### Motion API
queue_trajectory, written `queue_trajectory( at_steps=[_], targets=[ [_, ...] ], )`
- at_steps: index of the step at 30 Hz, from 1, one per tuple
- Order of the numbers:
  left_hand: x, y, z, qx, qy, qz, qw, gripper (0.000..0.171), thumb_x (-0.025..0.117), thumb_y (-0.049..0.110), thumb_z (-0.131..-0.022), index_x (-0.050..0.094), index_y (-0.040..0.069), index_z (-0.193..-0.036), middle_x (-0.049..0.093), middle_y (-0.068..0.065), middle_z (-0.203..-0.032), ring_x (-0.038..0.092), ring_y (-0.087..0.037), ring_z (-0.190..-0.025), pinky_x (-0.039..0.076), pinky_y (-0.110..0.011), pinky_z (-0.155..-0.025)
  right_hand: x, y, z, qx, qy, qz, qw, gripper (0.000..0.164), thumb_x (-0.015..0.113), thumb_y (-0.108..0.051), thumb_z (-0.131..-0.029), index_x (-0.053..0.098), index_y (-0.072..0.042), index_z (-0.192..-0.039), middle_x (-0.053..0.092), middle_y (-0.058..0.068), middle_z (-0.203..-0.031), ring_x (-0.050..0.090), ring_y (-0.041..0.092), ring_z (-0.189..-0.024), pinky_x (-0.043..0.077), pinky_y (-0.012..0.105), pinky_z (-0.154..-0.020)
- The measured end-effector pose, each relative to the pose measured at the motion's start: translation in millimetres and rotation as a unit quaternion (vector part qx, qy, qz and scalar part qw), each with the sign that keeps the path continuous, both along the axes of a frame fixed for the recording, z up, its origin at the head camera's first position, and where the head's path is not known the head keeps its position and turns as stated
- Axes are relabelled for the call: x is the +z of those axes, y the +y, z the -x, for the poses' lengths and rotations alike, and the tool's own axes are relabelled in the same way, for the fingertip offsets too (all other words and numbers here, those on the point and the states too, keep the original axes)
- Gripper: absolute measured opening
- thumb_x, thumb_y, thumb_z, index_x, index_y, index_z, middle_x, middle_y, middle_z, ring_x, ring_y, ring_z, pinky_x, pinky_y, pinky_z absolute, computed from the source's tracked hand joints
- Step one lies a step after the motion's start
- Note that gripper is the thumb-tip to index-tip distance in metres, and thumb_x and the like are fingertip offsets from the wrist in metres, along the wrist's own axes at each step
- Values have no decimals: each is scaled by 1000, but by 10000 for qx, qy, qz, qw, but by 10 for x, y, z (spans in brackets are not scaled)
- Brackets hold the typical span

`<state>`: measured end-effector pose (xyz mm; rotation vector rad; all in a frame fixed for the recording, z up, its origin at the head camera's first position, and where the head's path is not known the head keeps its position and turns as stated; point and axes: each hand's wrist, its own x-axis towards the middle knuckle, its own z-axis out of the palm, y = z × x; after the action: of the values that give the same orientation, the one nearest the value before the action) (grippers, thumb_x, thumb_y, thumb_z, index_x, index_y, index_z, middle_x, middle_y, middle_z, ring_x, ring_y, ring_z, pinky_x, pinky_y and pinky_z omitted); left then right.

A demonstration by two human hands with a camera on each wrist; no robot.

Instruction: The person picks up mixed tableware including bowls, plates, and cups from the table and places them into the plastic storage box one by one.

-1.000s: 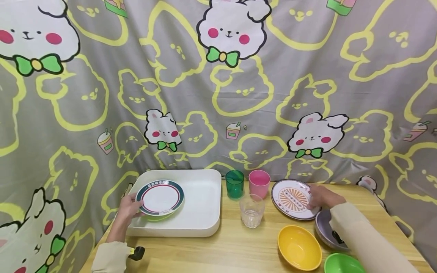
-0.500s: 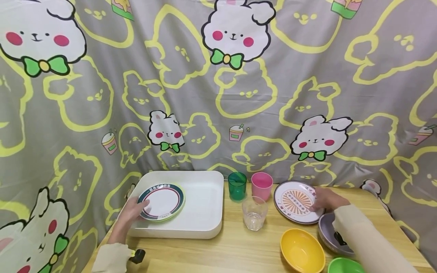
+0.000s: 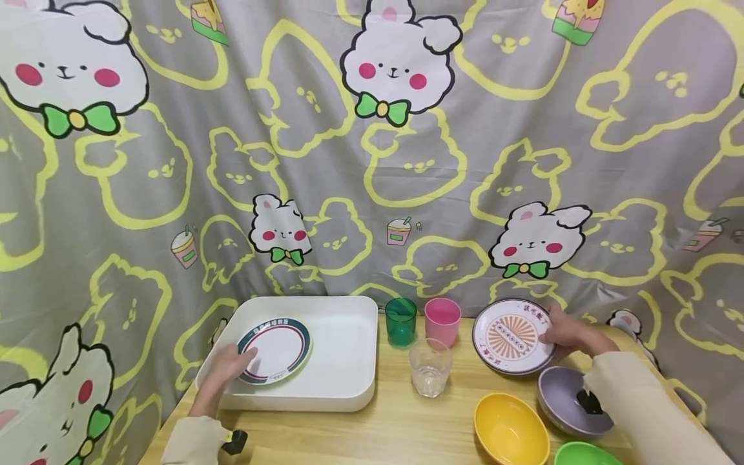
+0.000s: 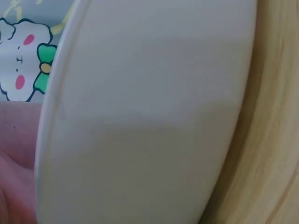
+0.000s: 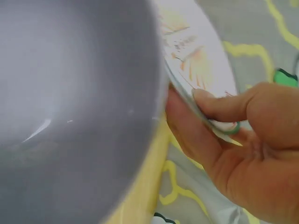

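My left hand [image 3: 225,367] holds the left rim of a white plate with a dark green border [image 3: 276,351], thumb on top, inside the white tray [image 3: 343,400]. A thin lime-green edge shows under that plate. The tray's outer wall [image 4: 149,93] fills most of the left wrist view, hiding most of this hand. At the right, my right hand [image 3: 572,332] pinches the edge of a white plate with an orange sunburst print [image 3: 511,337]. This plate is tilted and looks raised off the table. In the right wrist view, thumb [image 5: 219,106] and fingers clasp its rim.
A green cup [image 3: 401,323], a pink cup [image 3: 442,323] and a clear cup [image 3: 431,368] stand between tray and sunburst plate. Purple [image 3: 566,400], yellow [image 3: 511,429] and green [image 3: 584,454] bowls sit at the right front. A patterned curtain [image 3: 407,271] hangs behind the table.
The left hand has lowered the green-bordered plate into the tray. My right hand has raised the sunburst plate a little and moved slightly right, uncovering more of the purple bowl.
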<state>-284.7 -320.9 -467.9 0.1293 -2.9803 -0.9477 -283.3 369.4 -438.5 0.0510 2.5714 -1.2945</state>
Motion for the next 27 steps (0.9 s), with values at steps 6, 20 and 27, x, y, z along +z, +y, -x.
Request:
queue_trajectory(
  at_steps=[6,20,27],
  targets=[
    [-25,-4,-25,-3,-128,104,9999,54,54,20,-100,49,-33,-110,56,-48,-107,60,-51,-96,52,-61,-90,176,42,-105,300,-131,567,9979,43,44,5,-100,13,16,-127,54,21,-87,68,25,-61,64,41,-58],
    [241,246,7,-190,521,311,9980,59,52,16,-102,35,-31,-133,41,-53,-132,41,-65,-127,37,-67,-109,373,279,-392,44,632,493,9968,58,37,1,-104,0,20,-145,49,35,-105,68,29,-73,64,47,-62],
    [346,447,-11,-138,999,-385,9942,55,56,14,-104,36,-17,-145,52,-43,-132,55,-57,-120,45,-64,-104,419,297,-528,-333,1168,204,9924,58,34,-3,-105,0,22,-146,49,39,-104,69,28,-66,64,45,-59]
  ],
)
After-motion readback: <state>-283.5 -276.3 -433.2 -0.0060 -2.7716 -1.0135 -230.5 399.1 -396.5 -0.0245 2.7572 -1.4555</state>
